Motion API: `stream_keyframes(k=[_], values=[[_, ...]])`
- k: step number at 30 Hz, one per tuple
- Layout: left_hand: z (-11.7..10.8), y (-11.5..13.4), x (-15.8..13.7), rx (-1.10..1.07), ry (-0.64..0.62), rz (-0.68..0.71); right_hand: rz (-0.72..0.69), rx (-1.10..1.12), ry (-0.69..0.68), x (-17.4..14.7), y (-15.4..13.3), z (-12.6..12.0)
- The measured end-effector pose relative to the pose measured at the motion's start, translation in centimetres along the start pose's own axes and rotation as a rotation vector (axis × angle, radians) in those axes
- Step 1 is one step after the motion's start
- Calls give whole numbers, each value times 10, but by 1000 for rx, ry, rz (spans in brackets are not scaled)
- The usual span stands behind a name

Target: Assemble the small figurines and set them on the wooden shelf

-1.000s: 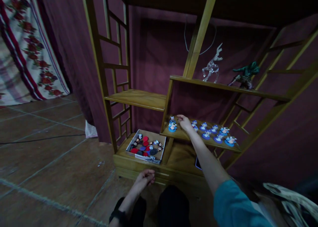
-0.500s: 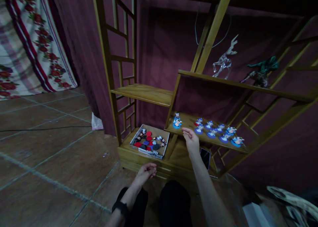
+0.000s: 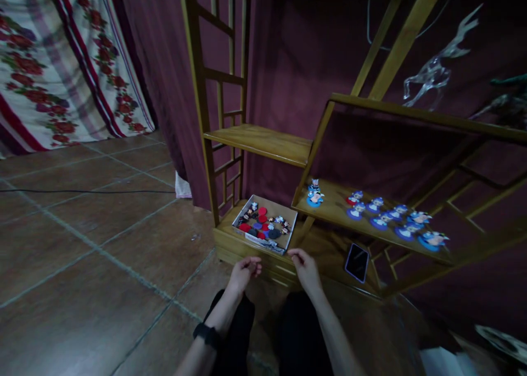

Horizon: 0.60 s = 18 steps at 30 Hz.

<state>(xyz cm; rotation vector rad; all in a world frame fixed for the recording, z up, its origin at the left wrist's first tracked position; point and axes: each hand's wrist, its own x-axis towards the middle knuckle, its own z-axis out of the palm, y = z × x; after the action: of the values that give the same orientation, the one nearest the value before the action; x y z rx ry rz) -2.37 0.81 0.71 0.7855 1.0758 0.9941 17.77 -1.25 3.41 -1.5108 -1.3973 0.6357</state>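
My left hand (image 3: pixel 244 274) hovers in front of the cabinet's drawer, its fingers loosely curled and no object visible in them. To its right, my right hand (image 3: pixel 305 269) is near the front right corner of a shallow cardboard box (image 3: pixel 291 230), fingers bent and apart from the thumb. Inside the box lie red discs (image 3: pixel 244 228), dark discs (image 3: pixel 274 234), purple pieces and several small figurines (image 3: pixel 284 222). On the shelf at right stand several blue-and-white figurines (image 3: pixel 375 204) on round bases, with another pair (image 3: pixel 315 198) at its left end.
A phone (image 3: pixel 357 262) lies on the lower board under the figurine shelf. A clear deer figure (image 3: pixel 432 74) stands on the upper shelf. The wooden shelf (image 3: pixel 263 140) overhangs behind the box. A dark cable (image 3: pixel 86 191) runs across the tiled floor.
My right hand has moved down and left from the figurine shelf toward the box. My left hand stays low in front of the cabinet. The camera view has turned left and come closer.
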Motion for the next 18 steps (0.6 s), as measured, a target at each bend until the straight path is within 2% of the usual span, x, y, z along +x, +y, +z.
stream_keyframes(k=[4, 7, 11, 14, 18], values=[[-2, 7, 10, -102, 61, -42, -5, -45, -40, 8, 10, 9], [1, 22, 27, -201, 104, -29, 3, -63, -55, 16, 18, 17], [10, 53, 61, -309, 201, 23, 19, -75, -78, 34, 27, 30], [16, 72, 91, -369, 217, 47, 23, -74, -84, 55, 34, 44], [10, 81, 127, -428, 269, 45, 48, -149, -94, 89, 46, 64]])
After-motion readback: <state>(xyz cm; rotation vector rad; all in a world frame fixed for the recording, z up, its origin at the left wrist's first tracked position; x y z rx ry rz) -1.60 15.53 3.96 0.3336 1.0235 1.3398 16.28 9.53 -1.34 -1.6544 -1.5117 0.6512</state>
